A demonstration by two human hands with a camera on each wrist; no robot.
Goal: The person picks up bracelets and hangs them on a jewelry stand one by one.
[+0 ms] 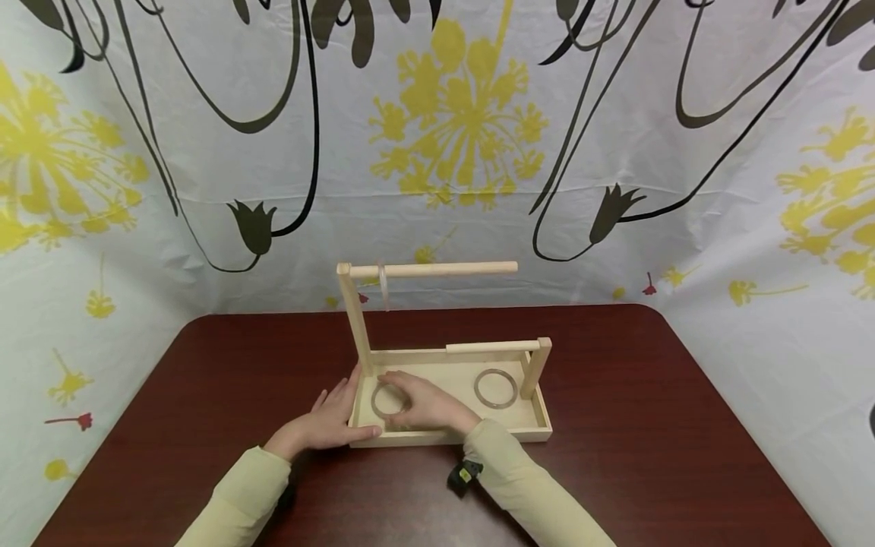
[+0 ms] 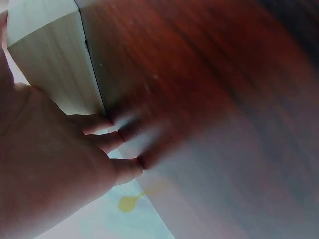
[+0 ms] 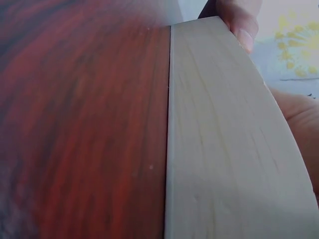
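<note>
A light wooden tray (image 1: 451, 438) has a tall post with a long upper rod (image 1: 451, 270) at its left end and a short post with a lower rod (image 1: 492, 347) at its right. My left hand (image 1: 328, 420) rests against the tray's left end, thumb over the front corner and fingers spread along the side wall. Inside the tray, my right hand (image 1: 431, 403) has thumb and fingers curled about the left ring (image 1: 378, 406), pinching its edge. Another ring (image 1: 495, 407) lies flat at the right. A third ring (image 1: 384, 292) hangs on the upper rod near its post.
The tray stands on a dark reddish-brown table (image 1: 649, 425). Behind and beside the table hangs a white cloth (image 1: 478, 228) printed with yellow and dark flowers. A small black device (image 1: 463, 475) is worn at the right wrist.
</note>
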